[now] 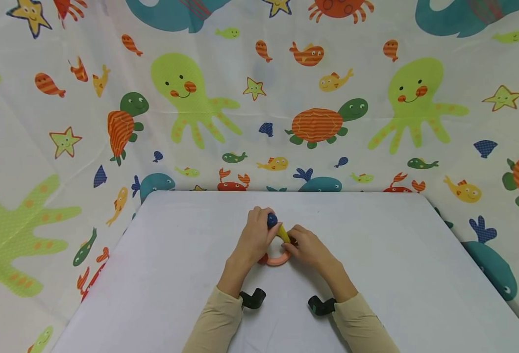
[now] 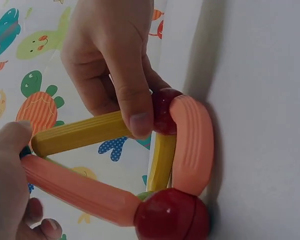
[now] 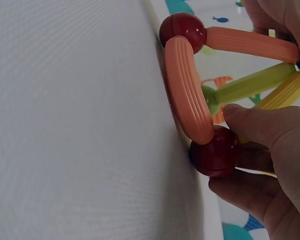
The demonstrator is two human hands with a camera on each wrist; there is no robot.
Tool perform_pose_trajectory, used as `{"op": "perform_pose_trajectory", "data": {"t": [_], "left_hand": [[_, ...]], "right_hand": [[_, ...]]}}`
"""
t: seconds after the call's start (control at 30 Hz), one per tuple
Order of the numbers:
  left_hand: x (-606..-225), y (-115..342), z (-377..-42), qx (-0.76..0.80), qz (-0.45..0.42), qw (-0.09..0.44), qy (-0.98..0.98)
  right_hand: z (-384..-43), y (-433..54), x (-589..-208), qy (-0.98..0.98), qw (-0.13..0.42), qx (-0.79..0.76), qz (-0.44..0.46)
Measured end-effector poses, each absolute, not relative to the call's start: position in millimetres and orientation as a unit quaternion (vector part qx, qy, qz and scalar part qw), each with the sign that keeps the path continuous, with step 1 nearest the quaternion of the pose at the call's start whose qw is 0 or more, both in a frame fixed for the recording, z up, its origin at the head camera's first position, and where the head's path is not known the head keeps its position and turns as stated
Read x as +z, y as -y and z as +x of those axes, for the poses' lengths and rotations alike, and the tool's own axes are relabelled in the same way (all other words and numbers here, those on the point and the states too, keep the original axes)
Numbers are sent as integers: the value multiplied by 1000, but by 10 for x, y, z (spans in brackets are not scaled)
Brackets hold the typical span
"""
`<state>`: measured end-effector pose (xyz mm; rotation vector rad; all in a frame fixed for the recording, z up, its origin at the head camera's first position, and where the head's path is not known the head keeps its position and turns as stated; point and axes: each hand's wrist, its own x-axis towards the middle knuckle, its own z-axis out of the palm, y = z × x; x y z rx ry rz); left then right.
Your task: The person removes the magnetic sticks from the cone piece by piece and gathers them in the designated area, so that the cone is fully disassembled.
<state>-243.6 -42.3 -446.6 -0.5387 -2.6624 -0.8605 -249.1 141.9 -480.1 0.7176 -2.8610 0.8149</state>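
Head view: my left hand curls its fingers round the blue ball at the far end. My right hand pinches the yellow stick, beside a red ball. The bent orange stick is between my hands, down by the white table.

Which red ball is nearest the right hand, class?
The red ball at the right hand, beneath its thumb in the right-wrist view. The other red ball, where two orange rods meet, is apart from that hand.
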Motion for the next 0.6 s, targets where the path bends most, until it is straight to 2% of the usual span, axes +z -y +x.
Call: {"op": "perform_pose_trajectory", "data": {"t": [0.6], "left_hand": [[-4445,383,-2399,-289,-179,117,933]], "right_hand": [[-2485,-1410,-4800,936,32,259,234]]}}
